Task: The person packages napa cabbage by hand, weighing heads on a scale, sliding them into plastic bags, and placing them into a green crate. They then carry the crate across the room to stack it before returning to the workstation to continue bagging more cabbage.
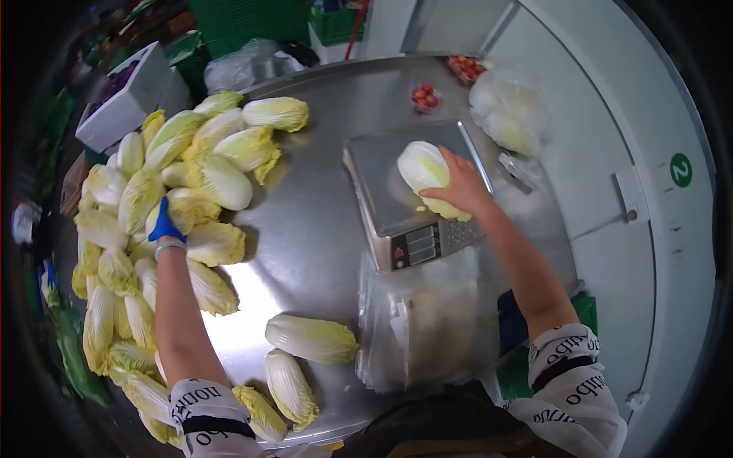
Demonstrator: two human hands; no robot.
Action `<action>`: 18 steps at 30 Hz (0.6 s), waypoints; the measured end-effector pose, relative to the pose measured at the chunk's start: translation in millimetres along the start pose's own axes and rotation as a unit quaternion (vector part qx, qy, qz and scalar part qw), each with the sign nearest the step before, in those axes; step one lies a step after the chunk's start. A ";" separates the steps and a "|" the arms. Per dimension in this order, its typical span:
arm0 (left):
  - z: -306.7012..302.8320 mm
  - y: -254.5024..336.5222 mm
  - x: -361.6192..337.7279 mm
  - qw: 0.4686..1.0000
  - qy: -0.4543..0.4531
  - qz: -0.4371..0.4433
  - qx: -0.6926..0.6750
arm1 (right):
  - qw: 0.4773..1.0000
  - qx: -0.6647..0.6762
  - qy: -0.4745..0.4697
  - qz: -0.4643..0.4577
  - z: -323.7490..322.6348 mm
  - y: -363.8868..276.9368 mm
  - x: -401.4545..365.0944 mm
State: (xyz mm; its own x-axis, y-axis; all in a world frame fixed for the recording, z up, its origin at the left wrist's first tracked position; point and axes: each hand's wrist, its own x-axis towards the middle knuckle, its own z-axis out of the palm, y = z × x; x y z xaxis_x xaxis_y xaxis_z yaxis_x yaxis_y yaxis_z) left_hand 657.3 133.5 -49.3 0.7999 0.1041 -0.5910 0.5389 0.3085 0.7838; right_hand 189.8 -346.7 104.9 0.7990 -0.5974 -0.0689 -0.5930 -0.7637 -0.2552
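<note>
My right hand (463, 185), bare, is closed around a pale napa cabbage (421, 165) on the metal plate of a digital scale (367, 180). Its thumb presses the near side and its fingers curve over the far side. At the left, my left hand (166, 223) wears a blue glove and is among a heap of napa cabbages (221, 182). The gloved thumb lies against one yellow-leaved napa cabbage (192, 208); the other fingers are largely hidden, and the hand appears closed on it.
Three loose cabbages (311, 339) lie near the table's front edge. Clear plastic bags (427, 324) are stacked before the scale. Tomato packs (424, 98) and a bagged bundle (510, 111) stand at the back right. A white foam box (126, 98) is behind the heap.
</note>
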 end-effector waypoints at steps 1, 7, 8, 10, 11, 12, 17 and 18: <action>-0.2 4.5 -9.8 1.000 -0.008 -0.018 0.004 | 0.999 0.039 0.031 -0.014 -4.4 11.8 -0.4; -23.9 -1.3 -110.2 0.984 -0.154 -0.038 -0.076 | 0.982 0.182 0.037 -0.033 -29.4 68.0 -3.1; -11.3 -10.1 -165.2 0.987 -0.148 -0.003 -0.056 | 0.985 0.169 -0.001 -0.034 -25.4 64.4 -1.0; -3.7 -42.8 -219.7 0.967 -0.234 0.085 -0.055 | 0.974 0.207 -0.072 -0.056 -6.9 59.1 10.4; 6.6 -57.2 -238.6 0.957 -0.274 0.070 -0.059 | 0.966 0.225 -0.109 -0.069 0.8 58.9 14.2; 16.7 -71.6 -257.8 0.946 -0.313 0.055 -0.060 | 0.956 0.265 -0.118 -0.052 5.2 60.1 16.8; 161.2 -104.3 -387.4 0.879 -0.476 -0.005 0.023 | 0.821 0.538 -0.171 0.080 -2.8 70.7 -6.8; 183.0 -119.3 -392.1 0.863 -0.502 0.041 0.053 | 0.799 0.572 -0.165 0.083 -4.5 73.9 -26.3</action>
State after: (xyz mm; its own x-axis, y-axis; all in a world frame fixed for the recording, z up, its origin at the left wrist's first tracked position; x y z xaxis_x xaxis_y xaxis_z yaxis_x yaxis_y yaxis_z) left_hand 327.7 -117.2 123.7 0.6334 -0.7656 -0.1128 0.4489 0.2448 0.8594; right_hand 124.5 -388.5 92.2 0.8131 -0.4261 -0.3965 -0.3653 0.1568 -0.9176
